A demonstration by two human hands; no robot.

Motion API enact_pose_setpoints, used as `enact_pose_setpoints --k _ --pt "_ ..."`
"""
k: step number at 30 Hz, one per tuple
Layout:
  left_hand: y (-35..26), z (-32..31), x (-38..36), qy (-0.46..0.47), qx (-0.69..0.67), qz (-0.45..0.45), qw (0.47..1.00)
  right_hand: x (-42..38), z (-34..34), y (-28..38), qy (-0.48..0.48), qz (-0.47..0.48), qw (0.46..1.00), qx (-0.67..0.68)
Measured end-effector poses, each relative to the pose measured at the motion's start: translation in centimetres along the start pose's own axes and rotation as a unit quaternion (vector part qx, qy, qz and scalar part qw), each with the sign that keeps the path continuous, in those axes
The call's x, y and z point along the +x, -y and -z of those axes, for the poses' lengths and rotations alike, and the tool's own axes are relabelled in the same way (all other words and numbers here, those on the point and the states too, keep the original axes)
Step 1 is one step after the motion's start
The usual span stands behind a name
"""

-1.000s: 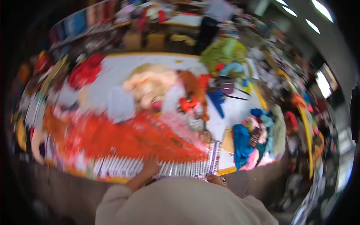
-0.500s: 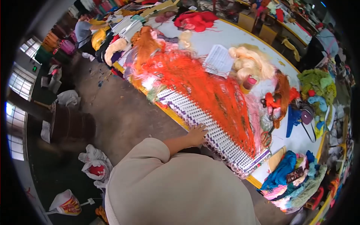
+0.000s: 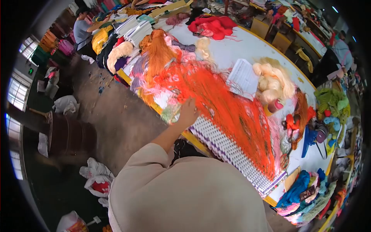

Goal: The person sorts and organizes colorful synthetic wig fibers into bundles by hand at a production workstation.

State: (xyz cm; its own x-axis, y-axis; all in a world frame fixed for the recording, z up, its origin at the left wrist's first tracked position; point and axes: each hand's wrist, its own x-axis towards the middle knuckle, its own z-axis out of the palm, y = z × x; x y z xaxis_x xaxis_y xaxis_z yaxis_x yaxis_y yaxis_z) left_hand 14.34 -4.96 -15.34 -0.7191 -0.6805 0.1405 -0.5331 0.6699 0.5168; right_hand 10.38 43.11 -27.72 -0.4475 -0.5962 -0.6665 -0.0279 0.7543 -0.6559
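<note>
My left hand [image 3: 188,112] reaches over the near edge of the table, at the left end of a long overlapping row of white printed strips [image 3: 224,139] with purple bands. Its fingers stretch out, slightly blurred, against the edge of a spread of orange-red threads [image 3: 220,102]. I see nothing held in it. The threads fan across the table and meet the strips along their upper side. Beyond the fingertips lies a bundle of rust-orange thread [image 3: 156,52]. My right hand is out of view.
On the white table [image 3: 247,46] lie a paper sheet [image 3: 243,78], cream skeins [image 3: 274,83], a thread cone [image 3: 275,106] and red yarn [image 3: 212,26]. Blue and green skeins [image 3: 295,189] sit at the near right corner. A brown drum [image 3: 73,133] stands left. Two people work farther off.
My left hand has moved left and away along the strips, from their middle to their left end by the threads. The view has shifted slightly.
</note>
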Motion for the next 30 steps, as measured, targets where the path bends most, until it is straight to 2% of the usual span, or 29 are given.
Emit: enact_pose_setpoints --k 4,8,10,12,14,16,17,18,19,21,22,24,26,27,29,30 --pt "9.3 4.3 9.9 -0.035 0.004 0.033 0.999 5.8 -1.9 8.8 -0.004 -0.012 1.000 0.001" --pt "18.0 9.8 19.7 -0.143 0.042 -0.002 0.989 9.6 -3.3 15.4 0.011 -0.031 0.999 -0.003" --pt "23.2 11.6 25.9 -0.146 0.078 0.004 0.986 10.1 -6.0 17.9 0.014 -0.046 0.999 0.018" --pt "25.0 15.1 31.2 -0.149 0.001 0.076 0.986 11.0 -7.5 20.0 0.012 -0.059 0.998 0.035" --pt "26.9 17.1 35.3 -0.178 0.072 0.086 0.978 11.7 -8.6 21.4 0.006 -0.071 0.996 0.050" --pt "29.3 17.6 39.3 -0.207 0.099 0.069 0.971 11.7 -9.9 22.5 -0.010 -0.090 0.993 0.073" --pt "32.2 17.2 42.1 -0.226 0.112 -0.012 0.968 11.1 -10.4 23.0 -0.025 -0.105 0.990 0.087" --pt "37.1 15.7 45.3 -0.209 0.218 -0.081 0.950 9.7 -10.8 23.1 -0.046 -0.127 0.986 0.103" --pt "37.2 16.5 46.7 -0.154 0.225 -0.036 0.961 8.1 -11.1 22.9 -0.068 -0.150 0.979 0.117" --pt "34.7 18.8 48.3 -0.137 0.167 -0.019 0.976 5.2 -11.7 22.3 -0.110 -0.191 0.965 0.144" --pt "35.2 18.6 49.5 -0.152 0.199 -0.004 0.968 4.2 -12.0 22.3 -0.128 -0.206 0.958 0.156" --pt "35.6 18.8 51.3 -0.083 0.177 0.020 0.980 2.9 -12.6 22.5 -0.155 -0.229 0.944 0.177" --pt "39.1 17.5 53.6 -0.067 0.146 -0.058 0.985 2.0 -13.1 22.6 -0.171 -0.247 0.934 0.193" --pt "39.2 16.0 54.5 -0.055 0.173 -0.013 0.983 1.8 -13.3 22.6 -0.176 -0.253 0.930 0.200" --pt "39.3 17.1 55.3 0.012 0.171 0.035 0.985 1.3 -13.9 22.3 -0.185 -0.264 0.923 0.212" --pt "39.5 16.6 55.9 0.013 0.187 0.069 0.980 1.1 -14.1 22.0 -0.188 -0.267 0.920 0.218"
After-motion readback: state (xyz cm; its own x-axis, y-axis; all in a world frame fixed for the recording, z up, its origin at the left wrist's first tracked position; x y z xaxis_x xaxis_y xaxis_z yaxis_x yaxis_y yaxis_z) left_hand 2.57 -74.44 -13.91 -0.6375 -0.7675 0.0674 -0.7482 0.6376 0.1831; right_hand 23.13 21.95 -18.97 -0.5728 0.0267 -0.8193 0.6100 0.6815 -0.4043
